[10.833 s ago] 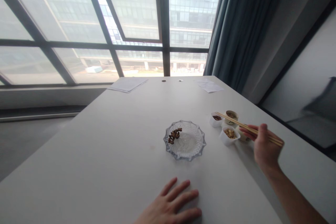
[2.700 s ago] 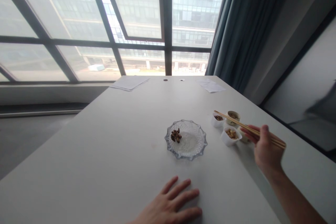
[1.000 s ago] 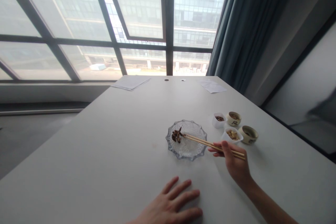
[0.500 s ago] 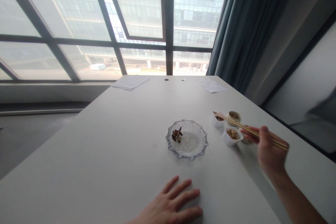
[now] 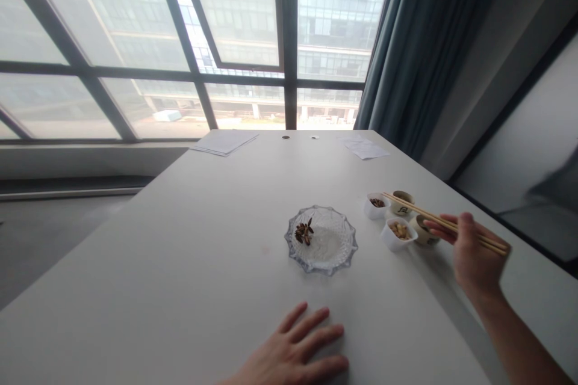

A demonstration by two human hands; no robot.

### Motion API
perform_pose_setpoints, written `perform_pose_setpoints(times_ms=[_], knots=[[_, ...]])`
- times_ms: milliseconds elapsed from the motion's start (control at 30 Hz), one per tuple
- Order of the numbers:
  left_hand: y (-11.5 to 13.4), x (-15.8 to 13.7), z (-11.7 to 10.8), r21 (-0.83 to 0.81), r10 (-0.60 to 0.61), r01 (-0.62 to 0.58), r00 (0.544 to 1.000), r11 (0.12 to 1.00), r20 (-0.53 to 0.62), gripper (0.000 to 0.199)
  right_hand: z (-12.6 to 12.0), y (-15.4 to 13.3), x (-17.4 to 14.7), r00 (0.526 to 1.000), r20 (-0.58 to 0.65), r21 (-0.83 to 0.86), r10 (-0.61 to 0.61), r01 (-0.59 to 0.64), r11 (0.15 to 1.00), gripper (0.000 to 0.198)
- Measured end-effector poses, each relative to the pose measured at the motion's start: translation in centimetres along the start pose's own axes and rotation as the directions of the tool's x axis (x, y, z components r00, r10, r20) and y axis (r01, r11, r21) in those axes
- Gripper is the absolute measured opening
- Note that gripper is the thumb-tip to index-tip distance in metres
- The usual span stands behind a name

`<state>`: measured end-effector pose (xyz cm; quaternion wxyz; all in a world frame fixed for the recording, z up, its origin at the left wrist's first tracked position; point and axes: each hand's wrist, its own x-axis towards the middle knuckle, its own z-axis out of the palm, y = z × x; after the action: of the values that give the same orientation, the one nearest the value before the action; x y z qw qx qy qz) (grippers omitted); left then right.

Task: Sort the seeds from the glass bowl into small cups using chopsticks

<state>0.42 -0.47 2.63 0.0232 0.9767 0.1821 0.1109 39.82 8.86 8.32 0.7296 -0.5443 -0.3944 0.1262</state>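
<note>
My right hand (image 5: 474,252) grips a pair of wooden chopsticks (image 5: 433,219), whose tips reach over a small tan cup (image 5: 401,203) at the right of the table. Beside that cup stand a white cup with dark pieces (image 5: 376,206), a white cup with pale nuts (image 5: 397,234) and another tan cup (image 5: 423,233), partly behind my fingers. A clear glass dish (image 5: 321,240) in the middle holds a small pile of dark seeds (image 5: 304,232) on its left side. My left hand (image 5: 293,356) lies flat on the white table (image 5: 180,264), fingers spread, holding nothing.
Sheets of paper (image 5: 223,142) lie at the table's far left, and another sheet (image 5: 363,148) at the far right. Behind the table is a large window; a dark curtain (image 5: 415,48) hangs at the right.
A second ago the chopstick tips were at the seed pile in the dish. My right hand has swung back right to the cups, then shifted a little farther right. My left hand stayed put.
</note>
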Motion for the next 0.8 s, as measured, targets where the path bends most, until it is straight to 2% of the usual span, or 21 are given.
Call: perform_pose_setpoints(times_ms=[167,300,400,533,667,800], knots=[[0.0,0.1,-0.1,-0.049,-0.001,0.001,1.0,0.999,-0.003,0.05,0.4,0.0,-0.6,1.0,0.011,0.001,0.01,-0.01,1.0,0.058],[0.0,-0.1,0.3,-0.045,-0.005,0.002,0.999,0.999,-0.051,0.05,1.7,-0.7,-3.0,0.99,0.138,0.056,0.028,-0.036,0.998,0.053],[0.0,-0.1,0.4,-0.034,-0.012,0.01,0.999,0.999,-0.045,0.053,3.0,-1.2,-5.5,0.951,0.309,0.095,0.031,-0.063,0.993,0.048],[0.0,0.0,0.3,-0.021,-0.003,0.002,0.999,1.0,-0.04,0.051,4.5,-1.2,-8.4,0.868,0.496,0.116,0.03,-0.1,0.988,0.044],[0.1,0.0,0.4,-0.001,-0.002,0.002,0.999,1.0,-0.052,0.05,5.7,-0.6,-9.8,0.81,0.585,0.126,0.041,-0.14,0.982,0.043],[-0.1,0.0,0.6,-0.001,0.007,-0.007,1.0,1.0,-0.029,0.055,6.5,-0.1,-10.2,0.791,0.609,0.123,0.061,-0.17,0.978,0.041]])
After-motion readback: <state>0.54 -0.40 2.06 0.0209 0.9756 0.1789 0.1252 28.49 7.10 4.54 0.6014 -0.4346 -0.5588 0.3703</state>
